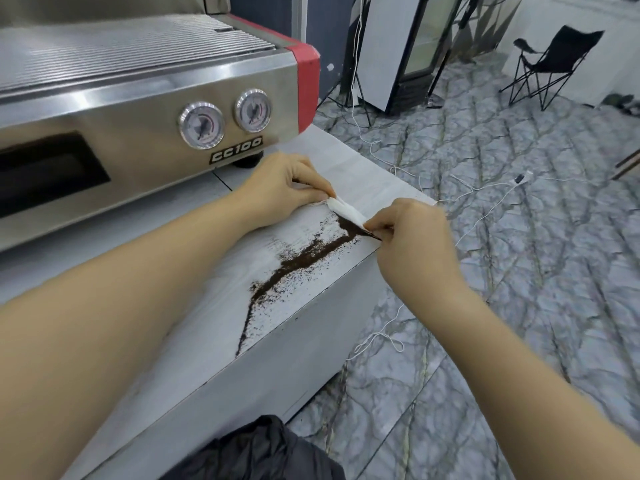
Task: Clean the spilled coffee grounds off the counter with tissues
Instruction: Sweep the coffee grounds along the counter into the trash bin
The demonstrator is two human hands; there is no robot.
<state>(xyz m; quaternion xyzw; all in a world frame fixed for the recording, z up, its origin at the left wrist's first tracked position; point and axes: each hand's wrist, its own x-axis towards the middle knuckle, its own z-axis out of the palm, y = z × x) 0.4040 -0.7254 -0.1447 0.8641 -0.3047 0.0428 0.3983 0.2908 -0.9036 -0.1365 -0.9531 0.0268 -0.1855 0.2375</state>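
Observation:
A white tissue [345,210] is stretched between both hands, low over the white counter [214,306]. My left hand [280,185] pinches its far end and my right hand [412,230] pinches its near end at the counter's right edge. Dark coffee grounds [304,258] lie in a long uneven streak from under the tissue down toward the counter's front edge, with loose specks around it. Some grounds are bunched against the tissue beside my right fingertips.
A steel espresso machine [138,109] with two gauges and a red side stands on the counter at the left. Past the counter's right edge is a marbled floor with white cables [485,192]. A black folding chair [554,60] stands far right. Dark cloth [259,452] lies below.

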